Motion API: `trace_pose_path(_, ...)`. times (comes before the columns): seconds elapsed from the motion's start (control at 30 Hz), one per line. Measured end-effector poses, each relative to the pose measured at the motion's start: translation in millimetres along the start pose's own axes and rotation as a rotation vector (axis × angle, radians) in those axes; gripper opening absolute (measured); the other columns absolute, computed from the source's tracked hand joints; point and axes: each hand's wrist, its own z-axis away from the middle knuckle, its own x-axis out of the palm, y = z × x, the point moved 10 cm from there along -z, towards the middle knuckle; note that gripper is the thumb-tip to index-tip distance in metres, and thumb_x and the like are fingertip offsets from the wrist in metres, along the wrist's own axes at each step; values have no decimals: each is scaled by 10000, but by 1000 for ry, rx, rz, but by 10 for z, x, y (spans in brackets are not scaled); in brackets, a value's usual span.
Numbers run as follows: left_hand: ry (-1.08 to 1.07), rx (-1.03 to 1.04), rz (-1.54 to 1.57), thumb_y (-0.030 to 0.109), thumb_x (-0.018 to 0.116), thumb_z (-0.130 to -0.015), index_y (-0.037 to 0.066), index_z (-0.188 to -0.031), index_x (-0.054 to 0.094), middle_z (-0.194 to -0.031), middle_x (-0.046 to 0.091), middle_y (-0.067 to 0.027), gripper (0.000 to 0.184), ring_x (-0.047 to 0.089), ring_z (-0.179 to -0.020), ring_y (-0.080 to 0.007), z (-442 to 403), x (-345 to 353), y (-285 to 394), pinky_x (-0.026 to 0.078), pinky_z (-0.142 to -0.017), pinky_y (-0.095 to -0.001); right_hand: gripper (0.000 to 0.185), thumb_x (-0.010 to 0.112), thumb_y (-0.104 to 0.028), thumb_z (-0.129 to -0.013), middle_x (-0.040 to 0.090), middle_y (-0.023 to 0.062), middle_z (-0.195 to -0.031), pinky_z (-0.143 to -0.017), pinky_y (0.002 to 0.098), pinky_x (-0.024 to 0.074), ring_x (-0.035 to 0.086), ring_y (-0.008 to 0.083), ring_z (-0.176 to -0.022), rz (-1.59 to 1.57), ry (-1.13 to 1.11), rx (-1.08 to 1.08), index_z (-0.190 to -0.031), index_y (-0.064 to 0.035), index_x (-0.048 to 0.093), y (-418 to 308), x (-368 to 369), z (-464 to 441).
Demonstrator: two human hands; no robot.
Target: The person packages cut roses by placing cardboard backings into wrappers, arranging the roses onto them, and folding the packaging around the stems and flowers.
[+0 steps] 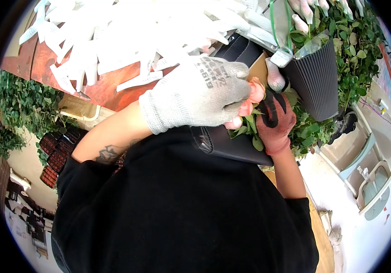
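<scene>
Left of the black ribbed container, three pink roses look already bunched, the left hand in its pale grey knitted glove pinching them and the right hand seemingly clasping their leaves, a white-netted bud nearby sleeved, the glove's stamped lettering illegible.

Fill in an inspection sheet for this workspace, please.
Surface: reddish wooden table, largely covered.
Job's things: pink roses with green leaves, at the gloved hands.
Clutter: white mesh sleeves heaped on the table; black ribbed container beyond the right hand.
Grippers: left hand's fingers curl at the roses; right hand beside the leaves; both grips partly hidden.
Cables: thin purple line at far right, possibly a cable.
Surroundings: foliage on both sides, dark crates at left.
</scene>
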Motion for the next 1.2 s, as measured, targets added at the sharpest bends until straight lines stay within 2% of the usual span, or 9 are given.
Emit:
trace_pose_path(0.07, -24, -83, 121, 242, 602, -758, 91, -745, 596, -799, 538, -76, 152, 581, -711, -274, -30, 3, -52, 456, -668, -372, 464, 720, -35, -598, 587, 189, -1039, -679, 394, 522, 632, 349, -826, 13, 6, -12, -1050, -49, 613, 41, 20, 72)
trace_pose_path(0.13, 44, -130, 104, 186, 630, -733, 88, -741, 597, -773, 535, -72, 104, 574, -698, -256, -18, -145, -138, 453, -643, -359, 542, 697, -70, -575, 589, 138, -1175, -870, 351, 400, 565, 281, -1083, 99, -80, 6, -1109, -79, 605, 120, 131, 143)
trace_pose_path(0.17, 112, -179, 89, 131, 657, -709, 86, -737, 598, -746, 531, -68, 79, 567, -685, -239, 18, -241, -219, 451, -617, -346, 542, 697, -70, -575, 589, 138, -1175, -870, 351, 400, 565, 281, -1083, 99, -80, 7, -1109, -79, 605, 115, 132, 139)
trace_pose_path(0.47, 16, -137, -80, 237, 699, -688, 125, -741, 670, -707, 535, -15, 127, 572, -672, -222, 161, -56, -123, 433, -594, -363, 536, 672, -55, -561, 604, 121, -1146, -857, 366, 417, 575, 285, -1074, 70, -4, -14, -1094, -73, 610, 81, 54, 106)
trace_pose_path(0.53, 11, -132, -90, 237, 695, -688, 120, -720, 659, -697, 526, -17, 126, 571, -669, -223, 161, -26, -117, 431, -587, -364, 436, 711, -33, -595, 592, 174, -990, -658, 393, 524, 629, 352, -779, 48, 8, -64, -1019, -41, 609, 6, 25, 30)
trace_pose_path(0.77, 64, -149, 122, 203, 683, -685, 91, -679, 605, -694, 509, -39, 136, 567, -667, -235, 171, 48, -188, 423, -580, -368, 405, 673, -42, -616, 605, 152, -962, -655, 391, 520, 625, 345, -776, -16, -131, -1, -1019, -47, 629, -4, 89, -94)
trace_pose_path(0.97, 255, -136, 217, 157, 665, -693, 101, -817, 666, -770, 555, -46, 136, 571, -682, -248, 280, -162, -399, 447, -614, -367, 326, 663, -35, -660, 647, 135, -952, -713, 364, 504, 627, 351, -833, 137, -91, -11, -985, -46, 653, -32, 44, -41)
trace_pose_path(1.07, 112, -83, 133, 184, 697, -679, 112, -878, 671, -785, 553, -30, 213, 577, -663, -203, 214, -109, -304, 458, -594, -337, 341, 656, -38, -646, 650, 137, -971, -737, 376, 500, 628, 352, -861, 121, -104, 63, -987, -49, 653, 56, 44, -4)
trace_pose_path(1.2, 149, -57, 199, 257, 719, -691, 113, -777, 628, -756, 523, -18, 190, 572, -655, -181, 146, -91, -213, 451, -565, -323, 348, 670, -84, -643, 654, 134, -991, -783, 389, 493, 624, 356, -915, 161, -142, 39, -988, -47, 654, 58, 28, 75)
